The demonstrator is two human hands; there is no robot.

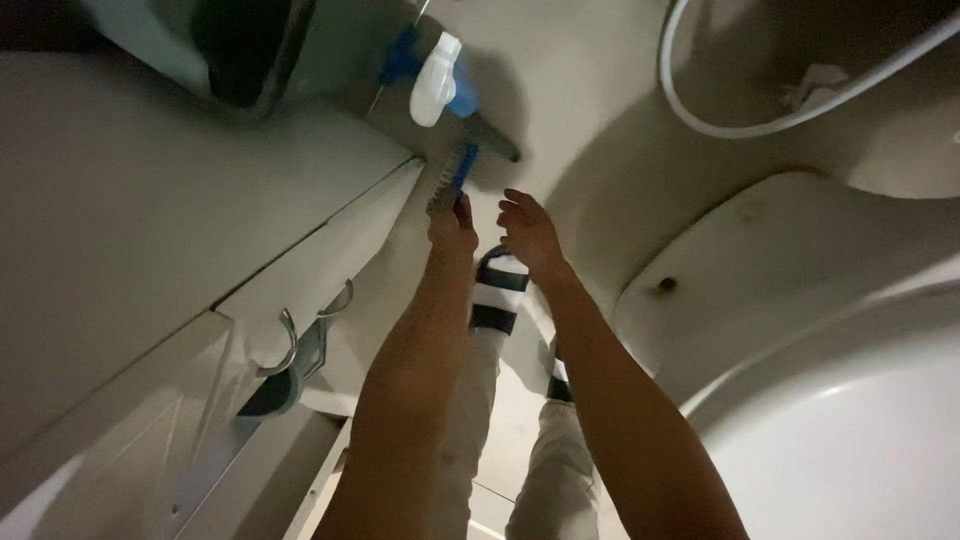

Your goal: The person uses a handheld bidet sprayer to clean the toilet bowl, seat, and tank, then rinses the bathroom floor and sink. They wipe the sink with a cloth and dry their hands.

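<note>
My left hand (452,226) is closed around the end of a blue-handled scrub brush (455,172), whose bristles point toward the floor near the base of a cabinet. My right hand (530,232) hovers just to the right of it with fingers apart and nothing in it. Both arms reach down and forward. A white spray bottle with a blue trigger (436,78) stands on the floor just beyond the brush. My feet in black-and-white striped sandals (498,295) show below the hands.
A pale cabinet (150,230) with metal handles (300,335) fills the left. A white bathtub rim (800,330) curves along the right. A white hose (720,125) loops at the upper right, and a dark bin opening (240,50) sits at the top left.
</note>
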